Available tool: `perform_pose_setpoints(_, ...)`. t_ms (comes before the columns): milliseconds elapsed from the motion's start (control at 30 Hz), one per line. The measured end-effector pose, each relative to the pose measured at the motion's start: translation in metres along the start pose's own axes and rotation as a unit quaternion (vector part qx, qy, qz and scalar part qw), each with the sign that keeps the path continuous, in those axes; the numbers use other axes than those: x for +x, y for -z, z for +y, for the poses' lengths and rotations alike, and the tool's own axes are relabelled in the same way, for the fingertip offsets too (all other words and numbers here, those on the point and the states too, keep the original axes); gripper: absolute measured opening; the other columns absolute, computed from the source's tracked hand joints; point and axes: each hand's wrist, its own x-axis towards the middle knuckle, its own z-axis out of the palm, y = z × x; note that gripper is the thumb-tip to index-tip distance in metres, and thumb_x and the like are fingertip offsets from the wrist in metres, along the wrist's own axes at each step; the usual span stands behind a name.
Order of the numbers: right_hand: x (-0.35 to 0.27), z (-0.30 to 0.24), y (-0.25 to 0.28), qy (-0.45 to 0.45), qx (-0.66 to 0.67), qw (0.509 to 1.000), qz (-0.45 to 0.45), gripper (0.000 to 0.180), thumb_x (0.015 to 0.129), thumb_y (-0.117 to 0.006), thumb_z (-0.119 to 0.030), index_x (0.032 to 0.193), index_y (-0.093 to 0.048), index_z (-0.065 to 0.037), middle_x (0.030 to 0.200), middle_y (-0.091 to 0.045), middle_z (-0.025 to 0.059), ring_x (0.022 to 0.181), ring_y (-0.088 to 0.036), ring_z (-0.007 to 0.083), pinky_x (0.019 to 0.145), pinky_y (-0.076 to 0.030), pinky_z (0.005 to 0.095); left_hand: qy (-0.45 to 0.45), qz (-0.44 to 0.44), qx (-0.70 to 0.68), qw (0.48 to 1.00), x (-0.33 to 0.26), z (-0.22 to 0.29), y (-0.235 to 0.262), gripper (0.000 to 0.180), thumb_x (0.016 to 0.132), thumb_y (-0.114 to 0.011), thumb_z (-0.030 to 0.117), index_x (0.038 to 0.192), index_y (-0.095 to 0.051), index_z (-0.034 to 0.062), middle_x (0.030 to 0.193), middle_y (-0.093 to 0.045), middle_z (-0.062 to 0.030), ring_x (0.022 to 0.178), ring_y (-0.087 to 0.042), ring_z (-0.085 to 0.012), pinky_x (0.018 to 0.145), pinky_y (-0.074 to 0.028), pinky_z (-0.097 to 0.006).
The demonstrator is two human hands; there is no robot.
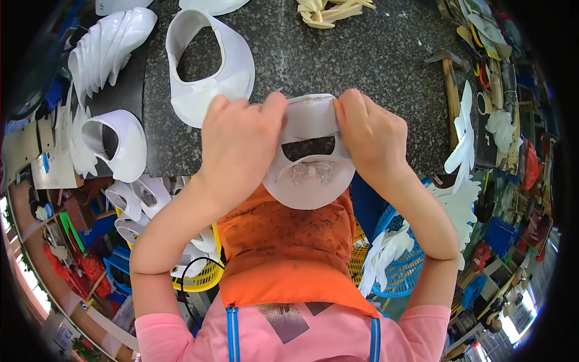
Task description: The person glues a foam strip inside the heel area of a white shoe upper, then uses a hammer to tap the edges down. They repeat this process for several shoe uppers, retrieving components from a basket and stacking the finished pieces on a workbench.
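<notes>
Both hands up at the near edge of a dark speckled stone tabletop [362,54], pinching one white shoe upper [310,163] between them. Left hand [238,142] closed over the upper's left side, thumb pressed against its folded top band; right hand [374,133] gripping the right side the same way, fingers curled behind the material. Upper held just past the tabletop's near edge, above an orange apron [283,253] — rounded toe part pointing toward the person, an oblong opening across its middle, and a small clear rhinestone bow [312,172] set just below that opening.

On the tabletop behind the left hand, another white shoe upper [208,60], lying open like a collar, its near part touching or nearly touching the knuckles — hard to tell which. At the far left corner, a fanned stack of white uppers [111,48] on a dark mat. At the left edge, one more curved white upper [117,145], standing arched. Near the far edge, a loose heap of cream-coloured strips [329,11]. Along the right edge, a hammer [449,90] with a wooden handle, and beside it a strip of white cut pieces [464,130].

Below the tabletop: a yellow basket [202,277] with white uppers on the left, a blue basket [401,265] with white pieces on the right.
</notes>
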Motion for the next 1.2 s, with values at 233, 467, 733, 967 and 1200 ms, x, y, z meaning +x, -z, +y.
perform_pose_setpoints(233,0.003,0.007,0.009,-0.038,0.080,0.996,-0.025,0.010,0.082,-0.057,-0.007,0.090,-0.050,-0.005,0.069,-0.059,0.0107,0.064,-0.064,0.0281,0.055,-0.050,0.0381,-0.195,0.080,-0.059,0.976,-0.012,-0.019,-0.015,0.045,0.070,-0.062,-0.002,0.114,-0.061,0.0027,0.122,-0.060,-0.0164,0.109,-0.061,-0.0315,0.091,-0.052,-0.037)
perform_pose_setpoints(467,0.006,0.014,0.026,-0.157,0.265,0.947,-0.092,0.011,0.086,-0.055,-0.010,0.095,-0.056,-0.005,0.067,-0.061,0.0159,0.065,-0.063,0.0367,0.059,-0.048,0.0440,-0.206,0.061,-0.011,0.977,-0.005,-0.014,-0.008,0.059,0.064,-0.068,-0.001,0.122,-0.060,0.0046,0.120,-0.061,-0.0148,0.105,-0.063,-0.0308,0.086,-0.054,-0.036)
perform_pose_setpoints(733,0.007,0.023,0.032,-0.017,0.018,1.000,-0.013,0.018,0.080,-0.065,-0.014,0.097,-0.060,-0.009,0.075,-0.059,0.0080,0.074,-0.059,0.0274,0.067,-0.045,0.0391,-0.170,0.053,-0.040,0.983,0.004,-0.007,0.000,0.053,0.065,-0.068,-0.006,0.117,-0.060,0.0037,0.118,-0.061,-0.0146,0.099,-0.063,-0.0314,0.081,-0.054,-0.038)
perform_pose_setpoints(967,0.015,-0.002,0.032,0.066,0.163,0.984,0.015,0.029,0.076,-0.064,-0.004,0.104,-0.060,-0.005,0.098,-0.060,0.0105,0.089,-0.059,0.0297,0.082,-0.047,0.0407,-0.084,0.068,-0.156,0.982,0.013,0.000,0.001,0.044,0.070,-0.061,-0.006,0.113,-0.061,0.0019,0.108,-0.064,-0.0171,0.092,-0.065,-0.0335,0.077,-0.053,-0.037)
perform_pose_setpoints(1200,0.017,-0.012,0.006,0.036,0.117,0.992,0.040,0.025,0.076,-0.061,-0.003,0.100,-0.060,-0.003,0.091,-0.059,0.0089,0.082,-0.060,0.0279,0.071,-0.050,0.0368,-0.008,0.130,-0.156,0.979,0.021,0.005,-0.019,0.032,0.072,-0.061,-0.003,0.104,-0.064,0.0012,0.091,-0.067,-0.0158,0.082,-0.066,-0.0311,0.071,-0.053,-0.036)
